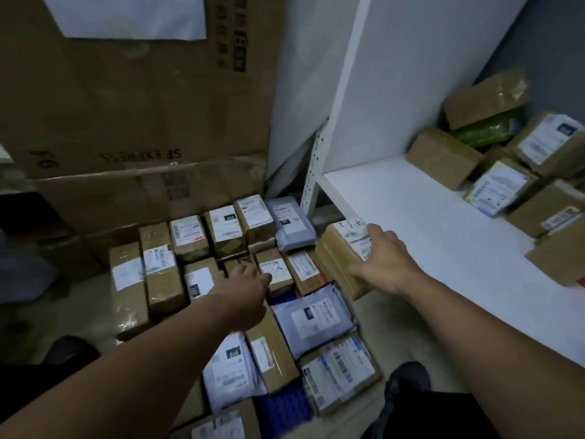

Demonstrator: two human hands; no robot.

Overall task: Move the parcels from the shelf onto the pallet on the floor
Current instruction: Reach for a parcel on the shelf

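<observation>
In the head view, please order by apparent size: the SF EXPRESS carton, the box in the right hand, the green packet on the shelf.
1. SF EXPRESS carton, clearly largest.
2. box held by the right hand.
3. green packet, partly hidden and farther away, so 2 and 3 are unsure.

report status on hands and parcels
Right hand grips brown cardboard box with white label, between white shelf and blue plastic pallet. Left hand on packed parcels, grip unclear. More brown boxes on shelf; pallet crowded.

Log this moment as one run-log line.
right hand: holds brown parcel beside shelf | left hand: at parcels on pallet, grip unclear | shelf: more parcels at right
</observation>
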